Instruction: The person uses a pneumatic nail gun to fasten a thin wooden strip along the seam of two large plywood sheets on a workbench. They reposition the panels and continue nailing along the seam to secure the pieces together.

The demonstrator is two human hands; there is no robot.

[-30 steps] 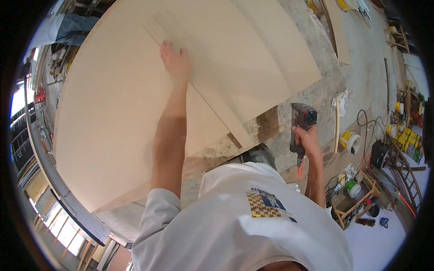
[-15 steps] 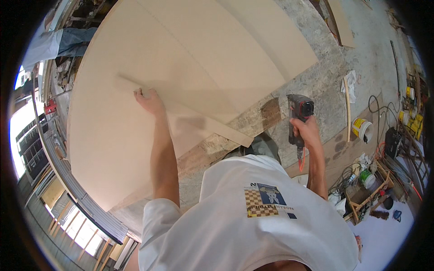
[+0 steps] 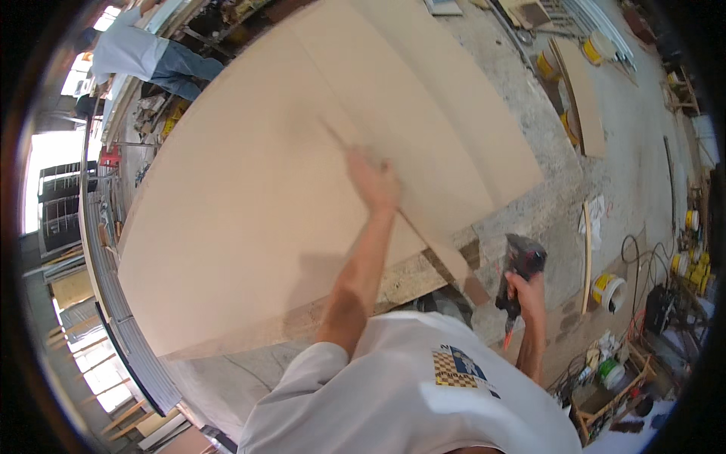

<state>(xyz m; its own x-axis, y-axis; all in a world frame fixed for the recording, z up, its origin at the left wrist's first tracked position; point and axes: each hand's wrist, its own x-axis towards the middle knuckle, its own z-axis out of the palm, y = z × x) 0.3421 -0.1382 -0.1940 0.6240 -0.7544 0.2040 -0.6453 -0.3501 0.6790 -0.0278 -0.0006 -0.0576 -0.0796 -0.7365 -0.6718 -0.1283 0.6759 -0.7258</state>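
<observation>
Two things were gripped: a nail gun (image 3: pixel 523 256) in the right hand (image 3: pixel 528 292), as before, and a strip (image 3: pixel 451 261) in the left hand (image 3: pixel 373 183), shifted rightward across the board (image 3: pixel 227 197).

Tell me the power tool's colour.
The power tool in the right hand looks mostly black with some red, in the head view.

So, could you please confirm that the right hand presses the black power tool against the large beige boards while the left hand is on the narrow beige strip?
Not quite: the head view shows the right hand holding the black power tool clear of the large beige boards. The rest stands.
</observation>
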